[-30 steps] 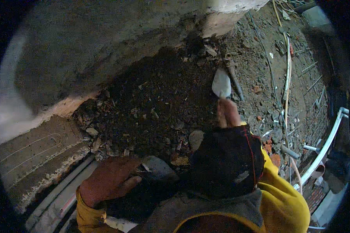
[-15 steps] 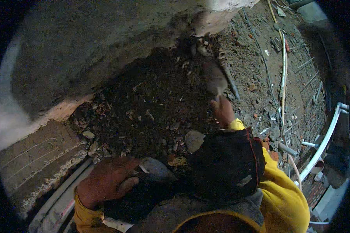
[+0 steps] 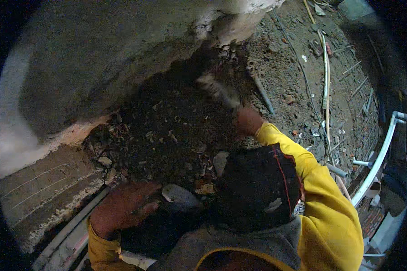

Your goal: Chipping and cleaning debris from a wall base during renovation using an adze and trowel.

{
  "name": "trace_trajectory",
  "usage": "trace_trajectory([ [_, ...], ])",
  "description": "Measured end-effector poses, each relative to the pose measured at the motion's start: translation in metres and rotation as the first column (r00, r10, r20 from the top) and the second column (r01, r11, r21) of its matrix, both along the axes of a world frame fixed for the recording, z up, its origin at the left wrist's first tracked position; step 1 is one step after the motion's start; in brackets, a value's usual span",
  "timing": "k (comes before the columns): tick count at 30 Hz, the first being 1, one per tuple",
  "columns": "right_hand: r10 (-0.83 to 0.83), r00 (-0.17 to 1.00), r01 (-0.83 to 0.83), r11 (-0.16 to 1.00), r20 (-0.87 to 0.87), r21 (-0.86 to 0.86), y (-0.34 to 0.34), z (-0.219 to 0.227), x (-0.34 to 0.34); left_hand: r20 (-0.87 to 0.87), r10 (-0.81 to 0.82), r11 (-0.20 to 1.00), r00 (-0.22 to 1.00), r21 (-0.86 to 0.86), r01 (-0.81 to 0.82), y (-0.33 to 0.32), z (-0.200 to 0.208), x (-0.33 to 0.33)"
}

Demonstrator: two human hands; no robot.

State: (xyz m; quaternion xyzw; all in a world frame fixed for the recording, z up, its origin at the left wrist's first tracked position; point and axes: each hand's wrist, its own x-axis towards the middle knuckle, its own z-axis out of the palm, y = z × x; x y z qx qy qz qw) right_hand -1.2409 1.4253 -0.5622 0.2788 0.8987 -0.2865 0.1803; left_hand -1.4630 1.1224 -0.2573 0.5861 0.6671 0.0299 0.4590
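Note:
My right hand (image 3: 248, 121), in a yellow sleeve, grips a small trowel (image 3: 219, 92) whose pale blade is blurred with motion over a heap of dark soil and rubble (image 3: 167, 131). The heap lies at the foot of a rough concrete wall (image 3: 104, 58). My left hand (image 3: 122, 208) rests low on the near edge of the rubble, fingers spread, holding nothing. A flat grey stone (image 3: 182, 196) lies just right of its fingertips. A dark cloth bulge with red stitching (image 3: 257, 189) hides the ground between my arms.
A grooved concrete slab (image 3: 40, 189) and pale pipes (image 3: 63, 235) lie at the lower left. On the gritty floor at the right lie a metal bar (image 3: 262, 95), a long thin pipe (image 3: 325, 77), loose rods, and a white curved pipe (image 3: 380, 153).
My right hand has swung the trowel up and to the left, from the right side of the heap toward the wall's foot. The left hand has stayed in place.

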Motion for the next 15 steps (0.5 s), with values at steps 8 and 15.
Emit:
trace_trajectory([
  [8,-0.217,0.911,0.311,0.920,-0.352,0.237,0.013,0.046,-0.007,-0.064,0.030,0.999,0.997,-0.015,-0.031,-0.011,0.010,-0.002],
  [15,-0.277,0.955,0.295,0.920,-0.103,0.258,0.051,0.014,-0.036,-0.117,0.034,0.999,0.993,0.022,-0.032,-0.014,0.001,-0.005],
])
